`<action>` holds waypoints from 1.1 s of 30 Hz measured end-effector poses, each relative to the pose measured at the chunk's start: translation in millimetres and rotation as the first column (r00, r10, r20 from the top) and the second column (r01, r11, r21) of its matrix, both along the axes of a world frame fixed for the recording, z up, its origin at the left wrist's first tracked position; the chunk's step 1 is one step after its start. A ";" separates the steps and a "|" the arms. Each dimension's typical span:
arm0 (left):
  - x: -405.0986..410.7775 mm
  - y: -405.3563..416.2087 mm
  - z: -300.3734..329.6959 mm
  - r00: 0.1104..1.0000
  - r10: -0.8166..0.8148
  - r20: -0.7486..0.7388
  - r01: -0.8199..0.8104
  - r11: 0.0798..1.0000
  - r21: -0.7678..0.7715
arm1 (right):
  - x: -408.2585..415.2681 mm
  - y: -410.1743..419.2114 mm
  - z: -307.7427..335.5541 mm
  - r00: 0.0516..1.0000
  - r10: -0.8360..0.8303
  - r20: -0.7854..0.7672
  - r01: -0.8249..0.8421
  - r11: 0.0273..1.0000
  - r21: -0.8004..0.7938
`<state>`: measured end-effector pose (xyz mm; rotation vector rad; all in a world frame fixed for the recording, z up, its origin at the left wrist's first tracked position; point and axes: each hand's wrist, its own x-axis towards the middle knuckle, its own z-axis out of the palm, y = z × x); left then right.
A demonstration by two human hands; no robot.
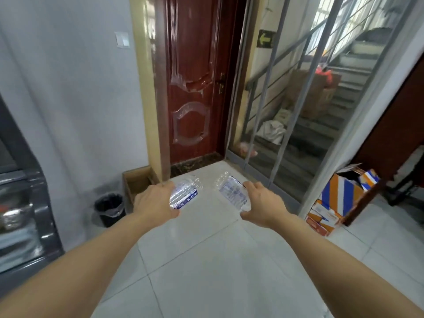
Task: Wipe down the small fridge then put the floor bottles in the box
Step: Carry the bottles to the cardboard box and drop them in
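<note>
The person stands facing the red door (192,88) with a clear plastic bottle in each hand: the left hand (153,200) is wrapped around the labelled middle of one bottle (184,192), the right hand (261,203) around the other bottle (231,191), both held out above the glossy white floor tiles (206,260). They look empty, so I judge them light, thin-walled and easy to crush, best gripped gently round the body. The open brown cardboard box (135,182) sits near, by the wall beside the black bin (110,208).
</note>
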<state>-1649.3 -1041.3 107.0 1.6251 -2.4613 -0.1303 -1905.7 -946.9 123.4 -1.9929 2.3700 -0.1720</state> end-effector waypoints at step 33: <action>-177.4 -491.3 -0.6 0.829 0.550 0.105 -0.555 0.832 0.019 | -204.4 -646.9 -4.6 0.851 0.524 0.025 -0.525 0.851 0.024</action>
